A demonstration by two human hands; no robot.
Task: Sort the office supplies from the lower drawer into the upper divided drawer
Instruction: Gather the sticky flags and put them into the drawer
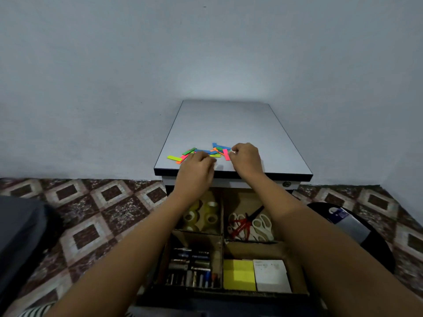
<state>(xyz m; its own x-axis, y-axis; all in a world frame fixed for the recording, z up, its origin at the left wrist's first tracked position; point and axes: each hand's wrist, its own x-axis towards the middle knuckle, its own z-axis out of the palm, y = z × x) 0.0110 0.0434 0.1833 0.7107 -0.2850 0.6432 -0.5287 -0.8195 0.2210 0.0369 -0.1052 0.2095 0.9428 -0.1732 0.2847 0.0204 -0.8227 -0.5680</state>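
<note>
You face a pale wall (114,65) over a floor (103,202) of diamond-patterned tiles. Against it stands a cabinet with a grey top (229,124) edged in black. Below its front the divided drawer (221,213) stands open, holding tape rolls (206,216), scissors (249,223), pens (192,266) and note pads (239,274) in separate compartments.

Both your arms reach over the drawer to the top's near edge. Your left hand (198,165) lies knuckles-up with its fingers bent down onto the coloured strips (207,152). Your right hand (246,160) is curled just beside a pink strip (226,154). Whether either hand has a strip pinched cannot be told.

The strips lie scattered flat, overlapping, in green, yellow, blue, orange and pink.
</note>
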